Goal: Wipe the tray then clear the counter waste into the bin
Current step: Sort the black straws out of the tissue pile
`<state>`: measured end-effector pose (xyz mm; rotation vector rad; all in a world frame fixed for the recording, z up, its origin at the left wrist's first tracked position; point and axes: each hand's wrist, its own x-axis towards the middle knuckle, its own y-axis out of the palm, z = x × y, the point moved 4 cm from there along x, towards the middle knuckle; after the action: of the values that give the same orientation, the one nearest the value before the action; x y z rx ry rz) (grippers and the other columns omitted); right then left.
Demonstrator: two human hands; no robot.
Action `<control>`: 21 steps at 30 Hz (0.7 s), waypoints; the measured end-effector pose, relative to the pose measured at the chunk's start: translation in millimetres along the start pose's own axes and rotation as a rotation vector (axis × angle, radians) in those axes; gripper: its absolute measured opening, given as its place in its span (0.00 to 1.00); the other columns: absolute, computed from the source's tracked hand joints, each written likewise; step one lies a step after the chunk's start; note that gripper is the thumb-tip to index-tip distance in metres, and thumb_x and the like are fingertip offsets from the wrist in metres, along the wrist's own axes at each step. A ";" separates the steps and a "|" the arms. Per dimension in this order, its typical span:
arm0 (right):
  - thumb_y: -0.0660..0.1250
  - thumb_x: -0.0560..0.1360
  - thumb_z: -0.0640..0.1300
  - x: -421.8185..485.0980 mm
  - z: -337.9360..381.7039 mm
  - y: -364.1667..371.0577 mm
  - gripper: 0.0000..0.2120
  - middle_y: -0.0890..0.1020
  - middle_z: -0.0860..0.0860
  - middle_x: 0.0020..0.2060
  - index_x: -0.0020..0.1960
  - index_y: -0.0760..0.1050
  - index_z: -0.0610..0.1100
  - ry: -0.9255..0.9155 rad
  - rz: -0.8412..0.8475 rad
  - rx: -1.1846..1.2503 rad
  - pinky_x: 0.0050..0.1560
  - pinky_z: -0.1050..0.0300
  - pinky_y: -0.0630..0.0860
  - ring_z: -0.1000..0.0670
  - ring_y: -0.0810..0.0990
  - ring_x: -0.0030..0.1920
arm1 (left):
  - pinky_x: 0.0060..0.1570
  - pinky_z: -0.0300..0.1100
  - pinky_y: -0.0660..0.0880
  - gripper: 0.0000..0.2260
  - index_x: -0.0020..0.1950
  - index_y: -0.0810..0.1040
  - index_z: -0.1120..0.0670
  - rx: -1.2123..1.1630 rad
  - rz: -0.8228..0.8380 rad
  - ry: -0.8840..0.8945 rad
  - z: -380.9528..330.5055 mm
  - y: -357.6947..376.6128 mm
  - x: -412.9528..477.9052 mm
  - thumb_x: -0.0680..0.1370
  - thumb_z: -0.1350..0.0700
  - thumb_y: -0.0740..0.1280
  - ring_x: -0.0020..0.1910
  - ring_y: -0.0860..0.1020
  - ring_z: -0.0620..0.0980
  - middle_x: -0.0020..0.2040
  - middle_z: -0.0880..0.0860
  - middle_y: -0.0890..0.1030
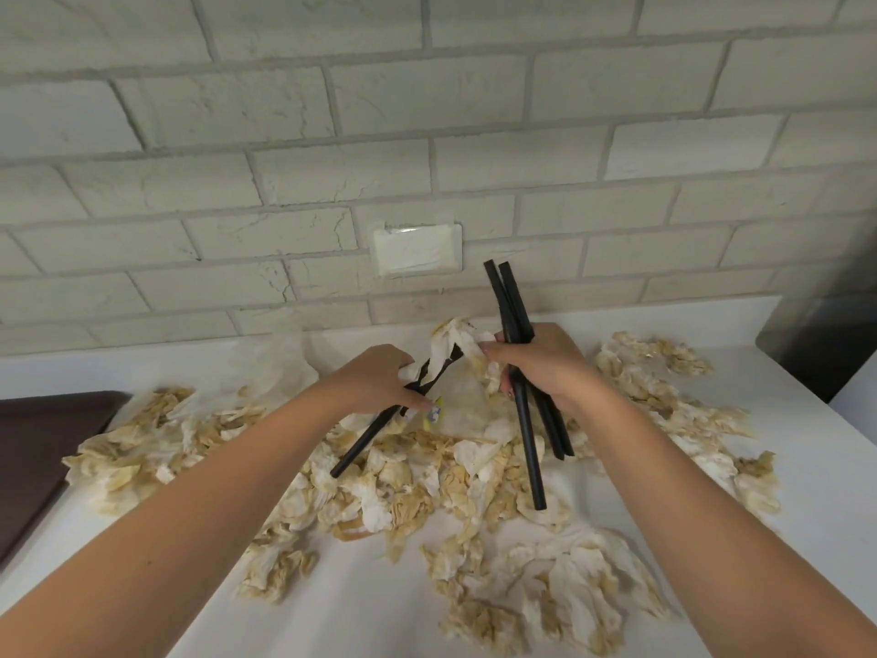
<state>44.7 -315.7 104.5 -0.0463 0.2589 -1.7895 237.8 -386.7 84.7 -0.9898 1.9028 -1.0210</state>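
Kitchen counter point(807, 444), head view: a person's two bare hands worked over a heap of crumpled, brown-stained paper napkins point(389, 491) spread from left to right across the white surface. The right hand point(545, 368) was closed round a bundle of black straws point(510, 301), held near upright w/ the top ends against the brick wall point(427, 111) and the lower ends hanging over the napkins. There looked to be abt three, but the fist hid the middle, so the exact count was unclear. That hand's fingertips also touched a whiter tissue point(451, 344) raised between the hands.

The left hand point(375, 379) was curled round a single black straw point(360, 444) that slanted down to the near left, w/ the tissue's other end tangled about it. How the fingers lay underneath couldn't be made out. Just below the hands lay something pale and see-through, poss. plastic film, and a small yellow scrap, both too blurred to identify.

The dark brown tray point(38, 448) sat at the far left of the counter, cut off by the frame edge, w/ napkins just beside its right rim. A white wall plate point(417, 249) was fixed to the brick behind the hands. A dark grey object point(825, 344) stood at the right edge, cropped and unidentifiable.
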 end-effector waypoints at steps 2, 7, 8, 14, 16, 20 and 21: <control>0.74 0.71 0.44 1.4 4.2 -10.6 0.10 0.78 0.46 0.30 0.47 0.77 0.41 0.032 -0.010 0.105 0.31 0.58 0.76 0.50 0.77 0.26 | 0.56 0.40 0.68 0.34 0.69 0.71 0.58 0.026 -0.012 -0.007 6.6 1.6 -4.8 0.69 0.42 0.73 0.63 0.72 0.52 0.65 0.52 0.73; 0.74 0.71 0.42 16.9 8.1 -36.1 0.08 0.78 0.47 0.35 0.48 0.77 0.41 0.030 -0.146 0.436 0.32 0.59 0.76 0.52 0.77 0.27 | 0.38 0.33 0.64 0.25 0.61 0.75 0.58 0.089 0.016 0.012 8.4 6.3 -17.4 0.71 0.46 0.73 0.51 0.72 0.49 0.54 0.49 0.73; 0.74 0.71 0.42 19.4 6.6 -40.7 0.10 0.78 0.48 0.35 0.50 0.77 0.40 0.023 -0.178 0.465 0.30 0.61 0.76 0.52 0.77 0.27 | 0.37 0.31 0.63 0.22 0.58 0.75 0.57 0.090 0.021 0.007 10.6 8.2 -16.4 0.70 0.45 0.73 0.49 0.71 0.47 0.53 0.50 0.73; 0.73 0.72 0.45 23.7 -25.9 -63.1 0.10 0.79 0.48 0.37 0.51 0.78 0.42 0.106 -0.396 0.623 0.30 0.60 0.75 0.53 0.78 0.27 | 0.41 0.32 0.64 0.22 0.62 0.75 0.54 -0.068 0.009 -0.026 13.3 -1.5 -17.2 0.71 0.47 0.73 0.56 0.69 0.49 0.52 0.47 0.73; 0.72 0.73 0.44 22.6 -39.4 -72.4 0.13 0.83 0.46 0.43 0.55 0.78 0.40 0.131 -0.466 0.684 0.28 0.63 0.75 0.54 0.78 0.26 | 0.45 0.30 0.64 0.24 0.64 0.73 0.55 -0.120 0.010 -0.038 16.6 -7.1 -18.2 0.72 0.46 0.72 0.58 0.69 0.48 0.52 0.44 0.73; 0.71 0.74 0.45 18.7 -54.2 -85.3 0.13 0.85 0.46 0.47 0.56 0.79 0.39 0.134 -0.516 0.728 0.30 0.62 0.76 0.53 0.78 0.26 | 0.52 0.32 0.63 0.31 0.72 0.66 0.56 -0.175 0.015 -0.034 18.8 -12.6 -21.5 0.73 0.48 0.72 0.69 0.66 0.49 0.66 0.47 0.69; 0.71 0.74 0.45 17.8 -56.3 -86.4 0.13 0.85 0.46 0.46 0.56 0.79 0.40 0.138 -0.528 0.734 0.30 0.62 0.76 0.53 0.78 0.26 | 0.51 0.32 0.63 0.29 0.71 0.68 0.55 -0.176 0.046 -0.032 16.2 -13.5 -25.0 0.73 0.48 0.72 0.68 0.66 0.49 0.61 0.44 0.69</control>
<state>-51.7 -306.3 65.0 0.5790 -0.3579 -2.3156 266.1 -375.0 96.2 -1.0497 2.0056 -0.8165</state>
